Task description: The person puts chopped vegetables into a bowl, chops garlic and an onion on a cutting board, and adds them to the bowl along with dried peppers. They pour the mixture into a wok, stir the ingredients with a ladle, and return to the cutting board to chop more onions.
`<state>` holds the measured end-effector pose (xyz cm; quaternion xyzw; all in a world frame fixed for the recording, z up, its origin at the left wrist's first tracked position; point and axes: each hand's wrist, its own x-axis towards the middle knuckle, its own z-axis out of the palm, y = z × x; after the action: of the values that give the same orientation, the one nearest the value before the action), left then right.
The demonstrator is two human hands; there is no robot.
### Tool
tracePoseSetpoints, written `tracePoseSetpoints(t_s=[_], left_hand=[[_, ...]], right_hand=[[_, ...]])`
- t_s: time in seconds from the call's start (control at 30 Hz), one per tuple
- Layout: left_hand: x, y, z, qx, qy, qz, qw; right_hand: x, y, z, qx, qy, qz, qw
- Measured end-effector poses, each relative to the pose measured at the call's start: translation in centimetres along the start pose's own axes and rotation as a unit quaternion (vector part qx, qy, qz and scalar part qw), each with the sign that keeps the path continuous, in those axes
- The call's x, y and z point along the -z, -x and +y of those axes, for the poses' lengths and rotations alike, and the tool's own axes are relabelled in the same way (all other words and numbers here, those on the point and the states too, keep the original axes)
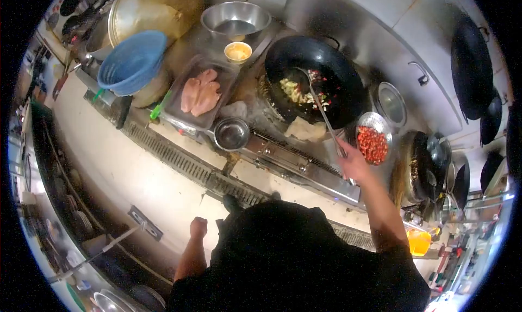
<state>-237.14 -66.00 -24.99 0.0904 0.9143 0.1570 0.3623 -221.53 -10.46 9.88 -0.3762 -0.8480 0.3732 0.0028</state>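
Observation:
My right hand (352,162) is wrapped round the handle of a long metal ladle (324,112), whose head lies down in a large black wok (348,75). Chopped pale pieces (293,92) and red bits sit in the wok round the ladle's head, which is hard to make out. Just right of that hand, a perforated strainer (375,119) holds chopped red peppers (372,144). A folded cloth (306,130) lies against the wok's near side. Away from the counter, my left hand (199,228) hangs beside my body, closed in a fist with nothing visible in it.
Left of the wok are a clear tray (175,103) of raw pale meat (200,94), a small dark bowl (231,133), a yellow-filled cup (238,52), a steel basin (235,13) and a blue basket (133,62). Woks (472,67) hang on the right wall. A drain grate (174,153) runs along the floor.

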Motion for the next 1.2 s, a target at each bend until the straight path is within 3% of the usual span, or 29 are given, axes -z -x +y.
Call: tracePoseSetpoints(t_s=[0.03, 0.07, 0.1, 0.13, 0.2, 0.23, 0.33, 0.37, 0.43, 0.47, 0.53, 0.57, 0.63, 0.73, 0.77, 0.83, 0.93, 0.97, 1.0, 1.03, 1.07, 1.13, 1.2], left_hand=[[-0.7, 0.0, -0.7, 0.025, 0.099, 0.015, 0.995], [-1.3, -0.4, -1.3, 0.026, 0.097, 0.013, 0.995], [-1.8, -1.1, -1.7, -0.072, -0.068, 0.008, 0.995], [-2.0, -1.4, -2.0, -0.168, -0.230, 0.003, 0.959], [-0.1, 0.6, 0.8, -0.131, -0.159, 0.019, 0.978], [0.5, 1.5, 1.8, -0.093, -0.087, 0.032, 0.991], [0.0, 1.0, 0.7, -0.162, -0.169, -0.021, 0.972], [-0.3, 1.0, 0.5, -0.165, -0.173, -0.023, 0.971], [-1.2, 1.0, 0.3, -0.036, -0.108, -0.047, 0.992], [-1.9, 0.2, -0.9, -0.035, -0.107, -0.046, 0.993], [-2.8, -1.4, -2.9, -0.091, -0.041, 0.004, 0.995], [-0.9, 0.1, -1.1, -0.086, -0.001, 0.032, 0.996], [-0.2, 0.0, -1.3, -0.102, 0.009, 0.041, 0.994], [0.1, -0.3, -1.3, -0.093, 0.016, 0.046, 0.994], [0.2, -0.5, -0.8, -0.071, 0.001, 0.045, 0.996], [-0.2, -0.5, -0.9, -0.044, -0.009, 0.044, 0.998], [-2.2, -1.6, -2.7, -0.086, 0.001, 0.023, 0.996], [-3.1, -1.9, -3.1, -0.122, -0.107, -0.014, 0.987], [-3.7, -2.4, -3.6, -0.155, -0.211, -0.047, 0.964], [-1.3, 0.4, -0.7, -0.068, -0.101, -0.047, 0.991], [-0.6, 1.0, -0.1, -0.068, -0.102, -0.047, 0.991], [0.2, 1.7, 1.0, -0.063, 0.013, 0.003, 0.998], [0.3, 0.9, 1.0, -0.069, 0.027, 0.009, 0.997]], right_hand=[[0.1, 0.5, 0.0, -0.021, -0.023, -0.013, 0.999], [0.1, 1.0, 0.1, -0.044, -0.049, -0.023, 0.998], [0.1, -0.1, 0.4, -0.071, 0.016, -0.001, 0.997], [-0.4, -0.8, 1.1, -0.071, 0.015, 0.000, 0.997], [-1.4, -2.5, 2.1, -0.067, 0.032, 0.106, 0.992], [-1.7, -2.9, 1.9, -0.064, 0.034, 0.104, 0.992], [-2.9, -2.9, 1.9, -0.072, -0.091, 0.166, 0.979], [-2.9, -3.5, 1.7, -0.065, -0.033, 0.144, 0.987], [-2.6, -3.9, 1.8, -0.011, 0.070, 0.113, 0.991], [-2.3, -3.0, 1.1, -0.009, 0.070, 0.112, 0.991], [-1.3, -0.3, -0.3, -0.032, 0.114, 0.006, 0.993], [-0.8, 0.8, -0.8, -0.030, 0.116, 0.004, 0.993], [0.1, 2.7, -1.2, -0.091, -0.068, -0.042, 0.993], [1.1, 1.3, -0.7, -0.138, -0.014, 0.001, 0.990], [0.8, 0.5, 1.9, -0.134, -0.014, 0.002, 0.991], [-1.1, -2.5, 10.3, 0.027, -0.022, 0.154, 0.987], [-2.6, -4.3, 15.2, 0.083, 0.067, 0.214, 0.971], [-2.4, -3.5, 13.2, 0.077, 0.065, 0.217, 0.971], [-1.8, -3.3, 11.0, 0.004, -0.016, 0.151, 0.988], [-1.1, -2.4, 7.8, -0.067, -0.096, 0.083, 0.990], [-0.5, -1.0, 5.6, -0.067, -0.097, 0.083, 0.990], [0.7, 2.2, 2.1, -0.039, 0.004, -0.010, 0.999], [2.2, 4.9, -1.0, -0.056, -0.008, -0.038, 0.998]])
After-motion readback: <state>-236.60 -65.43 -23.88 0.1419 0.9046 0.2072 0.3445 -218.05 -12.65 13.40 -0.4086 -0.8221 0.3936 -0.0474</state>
